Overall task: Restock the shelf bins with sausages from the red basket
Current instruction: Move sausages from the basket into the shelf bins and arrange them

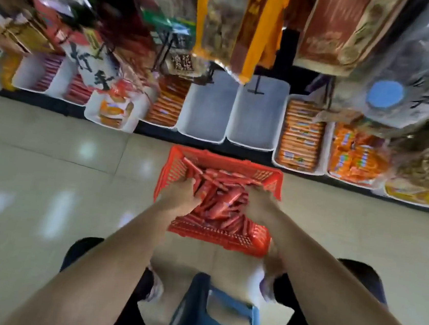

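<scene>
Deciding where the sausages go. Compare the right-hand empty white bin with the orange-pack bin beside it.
The empty bin shows only its bare grey bottom; the orange-pack bin is filled with rows of orange packets. The empty bin's front edge looks set further back; the orange-pack bin's front edge comes nearer the aisle. Both are white, rectangular and stand side by side.

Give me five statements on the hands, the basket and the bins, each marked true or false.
1. The left hand and right hand are both in the red basket, among the sausages. True.
2. The red basket stands on the shelf. False: it stands on the floor, in front of the bins.
3. The two white bins straight behind the basket are empty. True.
4. The bin right of those two is empty as well. False: it holds orange packets.
5. The basket holds bottles. False: it holds sausages.
</scene>
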